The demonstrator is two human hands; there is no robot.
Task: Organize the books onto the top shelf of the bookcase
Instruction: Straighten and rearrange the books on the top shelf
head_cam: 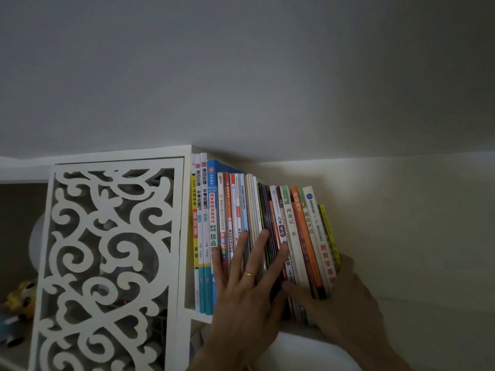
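Note:
A long row of books stands spine-out on the white top shelf of the bookcase, tall blue and white ones at the left, thin ones in the middle, an orange, a white and a yellow one at the right. My left hand, with a gold ring, lies flat with straight fingers against the spines of the middle books. My right hand wraps round the right end of the row, thumb on the spines of the orange and white books, fingers behind the yellow book. The rightmost books lean left.
A white carved fretwork panel stands at the left of the books. Behind it lie dim objects, with a yellow toy at the far left. A plain white wall rises above and to the right.

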